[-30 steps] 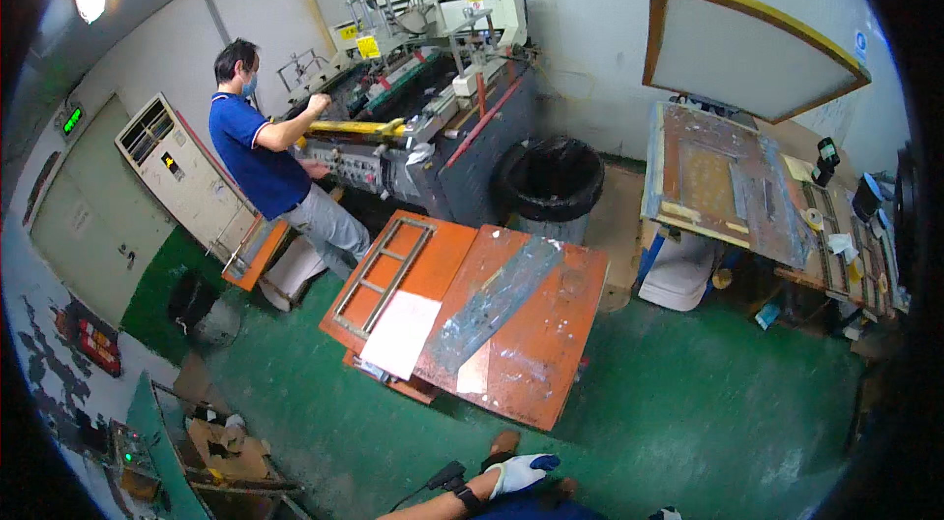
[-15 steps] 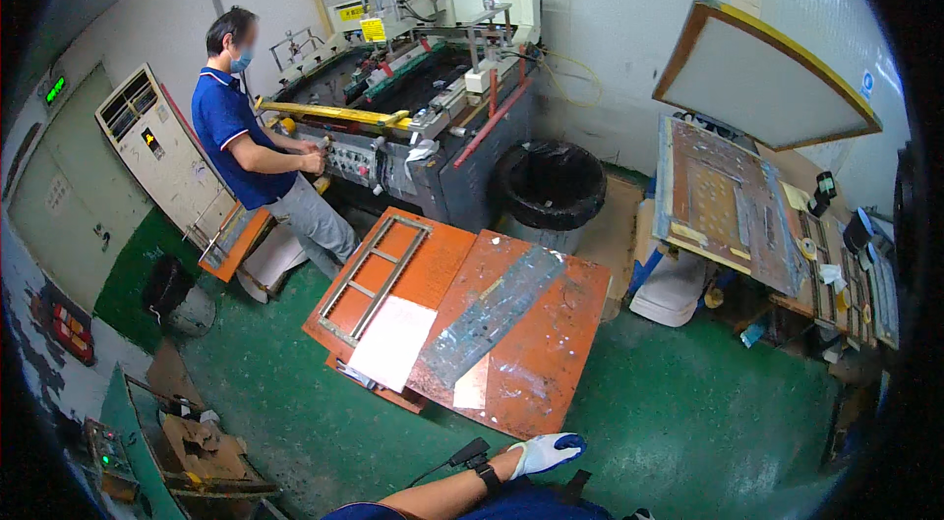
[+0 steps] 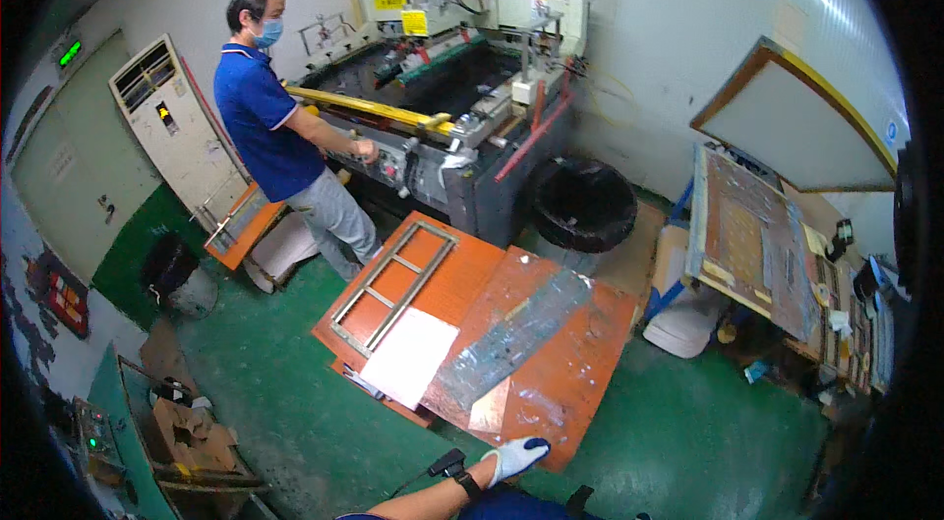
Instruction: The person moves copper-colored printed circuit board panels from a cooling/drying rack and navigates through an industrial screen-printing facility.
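My left grip (image 3: 518, 461), in a white glove with dark fingertips, is at the near edge of the orange desk (image 3: 582, 397); whether it touches is not determinable. Its back faces up and hides the palm, so I cannot tell how far the fingers close; no object shows in it. The palm-down, low posture suggests resting or steadying. My right grip is not discernible in view. On the desk, the metal frame (image 3: 380, 298) lies flat, presumably for stability, with the white sheet (image 3: 418, 348) right against its near end; any overlap is unclear. The grey strip (image 3: 516, 338) crosses the right-hand board, perhaps as a patch, and the small copper-coloured piece (image 3: 489, 409) lies beside its near end. The black-lined bin (image 3: 580, 196) stands next to the machine (image 3: 501, 181), probably for waste within reach. A co-worker (image 3: 265, 117) has one hand near its front panel; contact cannot be confirmed, and the other hand is hidden. At far right, small items fall into the dark rim and resist identification.
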The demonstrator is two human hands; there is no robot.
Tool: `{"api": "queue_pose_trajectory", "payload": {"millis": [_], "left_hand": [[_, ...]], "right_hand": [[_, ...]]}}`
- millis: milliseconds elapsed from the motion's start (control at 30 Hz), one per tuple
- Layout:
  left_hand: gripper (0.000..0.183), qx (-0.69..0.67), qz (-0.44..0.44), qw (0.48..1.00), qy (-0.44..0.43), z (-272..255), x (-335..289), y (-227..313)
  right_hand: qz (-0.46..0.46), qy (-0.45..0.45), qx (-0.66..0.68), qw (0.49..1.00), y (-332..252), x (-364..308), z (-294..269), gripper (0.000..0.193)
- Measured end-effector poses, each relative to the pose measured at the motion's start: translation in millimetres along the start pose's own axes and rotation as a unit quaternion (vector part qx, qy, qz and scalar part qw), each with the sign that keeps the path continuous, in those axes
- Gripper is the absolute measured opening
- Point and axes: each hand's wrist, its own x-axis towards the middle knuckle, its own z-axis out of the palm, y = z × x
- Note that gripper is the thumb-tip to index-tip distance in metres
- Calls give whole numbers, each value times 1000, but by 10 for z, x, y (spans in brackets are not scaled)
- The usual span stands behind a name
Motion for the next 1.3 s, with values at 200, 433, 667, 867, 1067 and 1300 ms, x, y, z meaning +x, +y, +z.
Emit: {"api": "queue_pose_trajectory", "payload": {"millis": [200, 433, 667, 867, 1067, 1300], "left_hand": [[48, 55, -62, 995, -46, -106, -157, 432], [51, 28, -70, 996, -43, -203, -208, 685], [59, 27, -130, 983, -123, -255, -123, 703], [61, 99, -96, 987, -85, -30, 86, 511], [56, 92, -119, 982, -111, 130, 48, 731], [47, 22, -6, 994, -107, 787, 123, 259]], "right_hand": [[37, -38, -55, 997, -337, -21, 149, 33], [-8, -30, -13, 999, -3, 121, 129, 21], [3, -5, 16, 1000, -5, -184, 245, 15], [37, 25, 39, 998, 11, -129, 86, 13], [30, 19, 19, 999, 57, 127, -87, 13], [-8, -48, -14, 999, 558, 853, -947, 13]]}}
